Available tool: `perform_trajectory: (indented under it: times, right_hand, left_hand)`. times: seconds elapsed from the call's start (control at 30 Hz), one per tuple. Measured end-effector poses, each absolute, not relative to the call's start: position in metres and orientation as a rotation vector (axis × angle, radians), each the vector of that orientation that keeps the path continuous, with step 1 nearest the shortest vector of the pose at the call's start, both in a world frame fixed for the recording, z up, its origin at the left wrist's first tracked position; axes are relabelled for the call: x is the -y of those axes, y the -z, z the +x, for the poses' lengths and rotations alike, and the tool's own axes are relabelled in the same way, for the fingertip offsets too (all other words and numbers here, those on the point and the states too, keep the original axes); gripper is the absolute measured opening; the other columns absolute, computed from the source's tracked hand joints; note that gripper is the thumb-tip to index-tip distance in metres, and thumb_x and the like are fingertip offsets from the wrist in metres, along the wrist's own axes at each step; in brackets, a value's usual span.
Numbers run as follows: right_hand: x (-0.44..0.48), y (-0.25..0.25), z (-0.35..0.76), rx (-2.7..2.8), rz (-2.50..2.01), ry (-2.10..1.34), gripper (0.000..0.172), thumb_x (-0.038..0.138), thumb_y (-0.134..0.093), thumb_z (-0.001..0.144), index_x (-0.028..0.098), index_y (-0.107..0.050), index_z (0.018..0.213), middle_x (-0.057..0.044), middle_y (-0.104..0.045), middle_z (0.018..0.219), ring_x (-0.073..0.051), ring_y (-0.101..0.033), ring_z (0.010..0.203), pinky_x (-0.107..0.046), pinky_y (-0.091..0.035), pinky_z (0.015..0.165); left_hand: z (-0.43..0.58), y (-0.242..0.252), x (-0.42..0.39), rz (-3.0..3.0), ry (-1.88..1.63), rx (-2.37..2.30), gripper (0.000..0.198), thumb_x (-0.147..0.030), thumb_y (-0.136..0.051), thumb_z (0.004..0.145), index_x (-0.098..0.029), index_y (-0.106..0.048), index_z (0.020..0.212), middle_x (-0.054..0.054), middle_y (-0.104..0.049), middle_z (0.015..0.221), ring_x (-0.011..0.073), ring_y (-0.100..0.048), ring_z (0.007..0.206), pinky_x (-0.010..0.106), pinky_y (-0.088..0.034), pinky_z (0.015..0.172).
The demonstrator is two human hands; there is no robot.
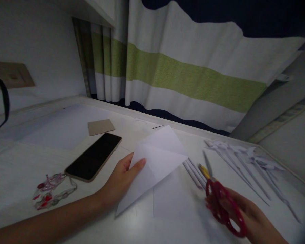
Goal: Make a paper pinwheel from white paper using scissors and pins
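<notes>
My left hand [125,174] pinches a creased sheet of white paper [162,152], thumb on top, lifted a little above the table. In my right hand [240,205] is a pair of scissors [222,208] with red handles, its blades pointing up and away from me, apart from the paper. Beneath the held paper lies another white sheet [171,200]. Between the paper and the scissors rest several rolled paper sticks [194,173], partly covered by the sheet. A yellow-tipped item [204,171] shows beside the blades; I cannot make out its kind.
Several paper pinwheels on sticks [246,162] lie at the right. On the left are a black phone [94,157] with a beaded charm [52,193] and a brown card [101,127]. A curtain [178,71] hangs behind the white table [91,223]; a wall socket [12,75] is at far left.
</notes>
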State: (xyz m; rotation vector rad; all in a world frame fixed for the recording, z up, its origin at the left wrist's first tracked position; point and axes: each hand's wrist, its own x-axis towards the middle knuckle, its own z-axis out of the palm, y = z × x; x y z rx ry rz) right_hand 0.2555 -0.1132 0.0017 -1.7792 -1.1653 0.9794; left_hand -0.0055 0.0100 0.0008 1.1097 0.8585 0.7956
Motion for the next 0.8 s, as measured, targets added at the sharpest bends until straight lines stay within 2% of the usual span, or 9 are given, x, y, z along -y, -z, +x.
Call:
perform_trajectory:
  times: [0.07, 0.17, 0.27, 0.33, 0.43, 0.5, 0.6, 0.7, 0.8]
  right_hand:
    - [0.112, -0.003, 0.249, 1.007, -1.596, -1.041, 0.032, 0.044, -0.056, 0.069, 0.02, -0.055, 0.09, -0.005, -0.062, 0.074, -0.019, -0.059, 0.066, -0.029, -0.047, 0.06]
    - [0.104, 0.004, 0.221, 1.024, -1.403, -1.115, 0.041, 0.031, -0.073, 0.053, 0.021, -0.057, 0.09, 0.003, -0.055, 0.061, -0.013, -0.052, 0.055, -0.024, -0.042, 0.052]
    - [0.09, 0.009, 0.183, 0.857, -1.288, -1.194, 0.044, 0.029, -0.076, 0.048, 0.021, -0.057, 0.086, 0.003, -0.057, 0.065, -0.01, -0.051, 0.055, -0.021, -0.04, 0.05]
    - [0.081, 0.008, 0.163, 0.874, -1.25, -1.284, 0.035, 0.028, -0.076, 0.049, 0.019, -0.057, 0.077, 0.002, -0.058, 0.064, -0.012, -0.052, 0.056, -0.023, -0.042, 0.053]
    - [0.073, -0.003, 0.147, 0.876, -1.179, -1.356, 0.035, 0.028, -0.071, 0.057, 0.019, -0.055, 0.087, -0.003, -0.062, 0.083, -0.018, -0.057, 0.077, -0.03, -0.044, 0.073]
    - [0.07, -0.011, 0.144, 0.864, -1.184, -1.346, 0.034, 0.029, -0.069, 0.06, 0.019, -0.054, 0.089, -0.004, -0.062, 0.084, -0.019, -0.057, 0.078, -0.031, -0.043, 0.076]
    - [0.069, -0.017, 0.144, 0.876, -1.21, -1.302, 0.032, 0.033, -0.068, 0.062, 0.018, -0.053, 0.086, -0.002, -0.06, 0.074, -0.016, -0.056, 0.064, -0.029, -0.045, 0.065]
    - [0.068, -0.018, 0.145, 0.969, -1.297, -1.317, 0.026, 0.038, -0.064, 0.065, 0.016, -0.051, 0.07, 0.0, -0.054, 0.061, -0.012, -0.05, 0.053, -0.024, -0.041, 0.052]
    - [0.07, -0.012, 0.154, 1.005, -1.398, -1.261, 0.031, 0.043, -0.061, 0.067, 0.015, -0.049, 0.065, 0.002, -0.048, 0.055, -0.009, -0.044, 0.05, -0.021, -0.036, 0.047]
  left_hand:
    - [-0.004, -0.003, -0.007, 1.072, -0.86, -0.876, 0.037, -0.04, -0.051, 0.076, -0.021, -0.049, 0.109, 0.003, -0.064, 0.086, 0.0112, -0.057, 0.058, 0.02, -0.043, 0.051]
    - [-0.001, -0.005, 0.0, 1.038, -0.901, -0.879, 0.038, -0.04, -0.051, 0.076, -0.021, -0.048, 0.109, 0.003, -0.064, 0.087, 0.0133, -0.058, 0.066, 0.021, -0.045, 0.055]
    - [0.002, -0.004, 0.009, 1.034, -0.883, -0.846, 0.039, -0.041, -0.05, 0.076, -0.02, -0.047, 0.109, 0.003, -0.063, 0.092, 0.0145, -0.059, 0.071, 0.022, -0.046, 0.06]
    - [0.003, -0.003, 0.014, 1.035, -0.856, -0.814, 0.039, -0.041, -0.051, 0.076, -0.019, -0.047, 0.108, 0.003, -0.063, 0.094, 0.0147, -0.059, 0.072, 0.023, -0.047, 0.063]
    - [0.003, 0.002, 0.019, 1.017, -0.808, -0.762, 0.039, -0.04, -0.054, 0.075, -0.018, -0.049, 0.106, 0.004, -0.064, 0.091, 0.0147, -0.059, 0.07, 0.024, -0.047, 0.063]
    - [0.002, 0.005, 0.02, 0.963, -0.757, -0.714, 0.039, -0.04, -0.056, 0.073, -0.016, -0.052, 0.103, 0.005, -0.065, 0.087, 0.0146, -0.059, 0.068, 0.023, -0.047, 0.062]
    - [0.003, 0.008, 0.022, 0.883, -0.614, -0.662, 0.04, -0.04, -0.063, 0.066, -0.01, -0.058, 0.091, 0.007, -0.066, 0.075, 0.0137, -0.059, 0.062, 0.022, -0.046, 0.059]
    - [0.004, 0.009, 0.023, 0.888, -0.487, -0.687, 0.039, -0.039, -0.062, 0.067, -0.007, -0.059, 0.089, 0.005, -0.064, 0.06, 0.0124, -0.059, 0.055, 0.021, -0.046, 0.054]
    - [0.002, 0.004, 0.022, 0.92, -0.477, -0.678, 0.035, -0.037, -0.057, 0.072, -0.007, -0.059, 0.091, 0.006, -0.065, 0.063, 0.0125, -0.06, 0.055, 0.021, -0.047, 0.053]
